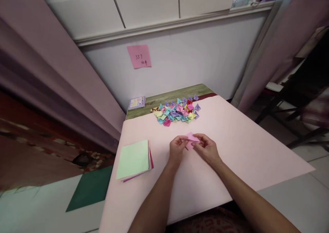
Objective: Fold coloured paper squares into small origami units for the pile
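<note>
A small pink origami paper (190,137), partly folded, is held between my two hands above the table. My left hand (177,149) pinches its left side between thumb and fingers. On the right side, my right hand (207,148) grips the paper, thumb below and fingers on top. Beyond my hands lies a heap of small folded paper pieces (177,112) in pink, blue, purple, yellow and green. To the left of my forearm rests a stack of square paper (133,159), light green on top with red, white and purple edges showing beneath.
The table is covered with a pale pink sheet (246,150). At its far left corner lies a small pack with a printed cover (137,102). A pink note (139,56) is stuck to the wall behind. Curtains hang at both sides, and a dark chair (295,85) stands at right.
</note>
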`<state>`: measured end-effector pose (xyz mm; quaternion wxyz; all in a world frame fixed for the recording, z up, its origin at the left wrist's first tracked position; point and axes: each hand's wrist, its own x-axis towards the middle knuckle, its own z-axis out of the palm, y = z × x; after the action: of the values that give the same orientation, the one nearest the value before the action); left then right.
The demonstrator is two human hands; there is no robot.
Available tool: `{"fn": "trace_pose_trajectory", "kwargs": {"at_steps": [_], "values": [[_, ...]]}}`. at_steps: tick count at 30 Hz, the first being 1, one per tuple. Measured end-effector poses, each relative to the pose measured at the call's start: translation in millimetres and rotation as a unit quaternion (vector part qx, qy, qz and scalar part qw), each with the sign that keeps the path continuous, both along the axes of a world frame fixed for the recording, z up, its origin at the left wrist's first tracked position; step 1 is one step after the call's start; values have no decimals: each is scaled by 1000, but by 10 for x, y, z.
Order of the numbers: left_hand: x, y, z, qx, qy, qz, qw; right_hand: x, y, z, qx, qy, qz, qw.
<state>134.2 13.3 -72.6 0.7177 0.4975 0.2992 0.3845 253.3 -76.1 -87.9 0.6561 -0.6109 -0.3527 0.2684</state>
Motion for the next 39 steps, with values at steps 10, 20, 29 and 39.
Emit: {"fn": "trace_pose_trajectory", "kwargs": {"at_steps": [10,20,29,39], "values": [[-68,-2,-29,-57,-6,36,998,22,-17,113,19,90,32,995],[-50,-27,-46,-13,-19,15,1000,5,10,51,26,62,14,998],[-100,-41,-29,-2,-12,-9,1000,57,-32,38,-3,-18,-5,1000],[-105,-69,0,1,5,-4,1000,17,-25,78,-2,42,10,999]]}}
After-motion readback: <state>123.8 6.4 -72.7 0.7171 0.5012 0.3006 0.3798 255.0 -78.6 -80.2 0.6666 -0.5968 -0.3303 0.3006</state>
